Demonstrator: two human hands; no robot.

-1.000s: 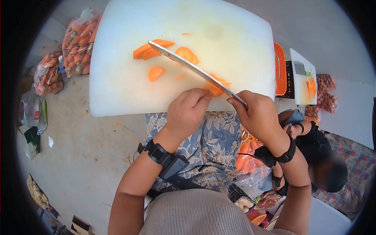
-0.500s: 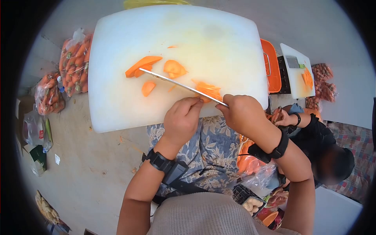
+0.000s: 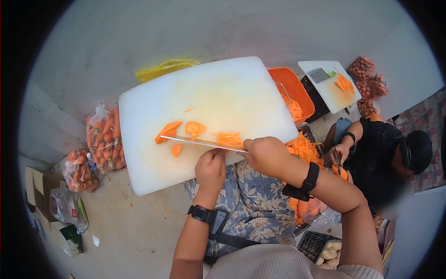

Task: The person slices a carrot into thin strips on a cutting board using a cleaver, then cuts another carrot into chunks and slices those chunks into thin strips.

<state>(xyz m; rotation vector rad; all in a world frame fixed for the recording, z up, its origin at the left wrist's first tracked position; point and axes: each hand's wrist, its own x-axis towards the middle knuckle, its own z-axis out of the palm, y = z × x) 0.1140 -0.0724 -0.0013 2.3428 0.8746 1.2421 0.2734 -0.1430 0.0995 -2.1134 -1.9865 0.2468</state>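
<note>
Head view: a white board [image 3: 218, 88] in front of the person. The right hand [image 3: 267, 153] has its grip wrapped around the handle of a knife [image 3: 195, 141], blade pointing left across the board. Carrot slices [image 3: 228, 138] lie just beyond the blade; larger carrot pieces [image 3: 194, 128] sit near its tip. The left hand [image 3: 210, 173] bunches its fingers beside the blade; whether its grip holds carrot, I cannot tell. To the right is an orange tub [image 3: 302, 92].
</note>
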